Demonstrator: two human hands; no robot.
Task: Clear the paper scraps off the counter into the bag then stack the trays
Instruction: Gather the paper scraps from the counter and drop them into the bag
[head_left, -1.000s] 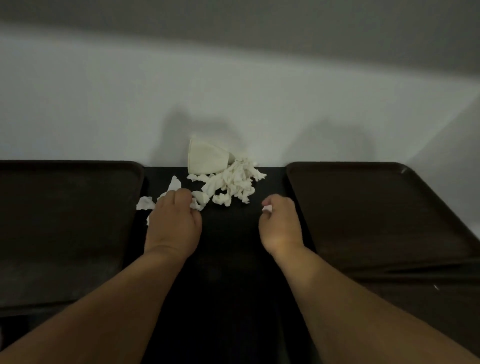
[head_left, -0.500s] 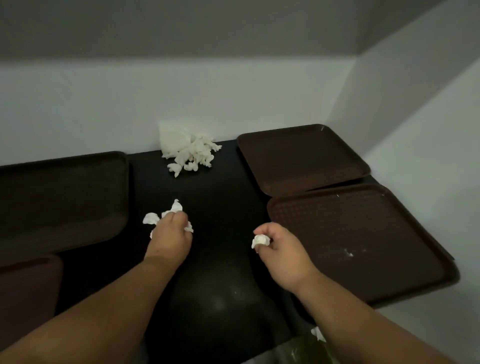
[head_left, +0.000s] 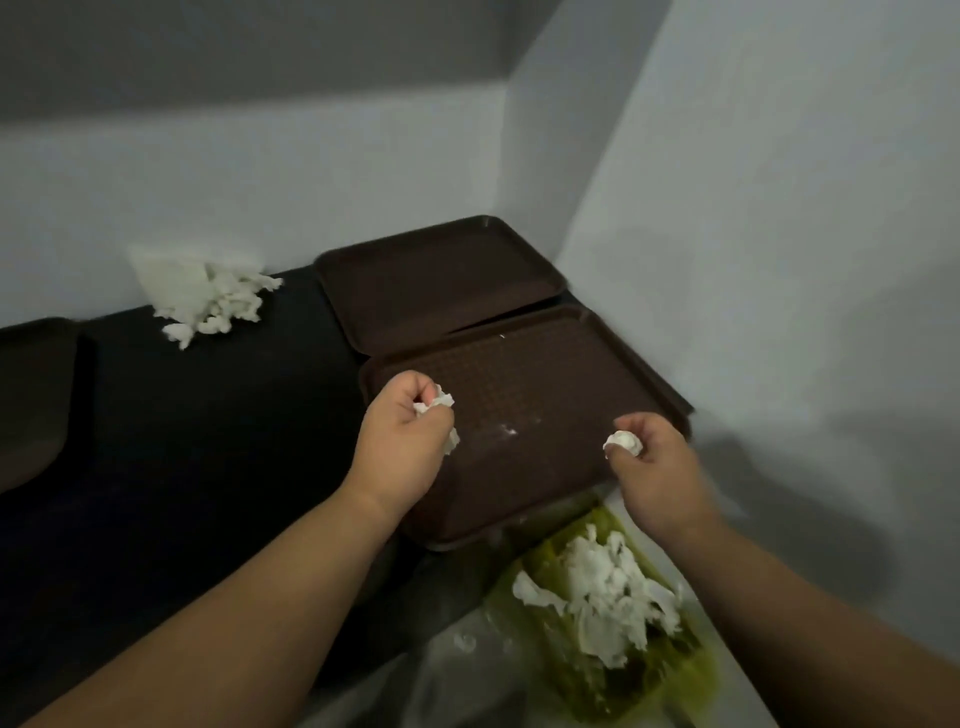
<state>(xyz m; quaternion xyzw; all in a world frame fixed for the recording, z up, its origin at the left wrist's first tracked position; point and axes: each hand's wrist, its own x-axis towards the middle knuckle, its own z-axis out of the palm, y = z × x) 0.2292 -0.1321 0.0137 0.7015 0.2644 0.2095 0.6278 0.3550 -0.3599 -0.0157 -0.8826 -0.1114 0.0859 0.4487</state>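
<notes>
Now carried rightward, left hand (head_left: 402, 449) clutching scraps (head_left: 437, 405) over tray (head_left: 545, 384), right hand (head_left: 658, 470) pinching wad (head_left: 623, 442) near bag (head_left: 675, 675).

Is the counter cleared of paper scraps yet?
No: a pile of paper scraps lies on the counter against the back wall.

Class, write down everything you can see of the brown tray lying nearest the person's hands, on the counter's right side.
The nearest tray is dark brown, rectangular with rounded corners, a raised rim and a gridded floor; it looks like plastic. A few white specks lie on it. It lies flat on the black counter by the right wall, its far edge meeting a second tray. The left hand and right hand each hold paper scraps above it; contact cannot be told.
</notes>
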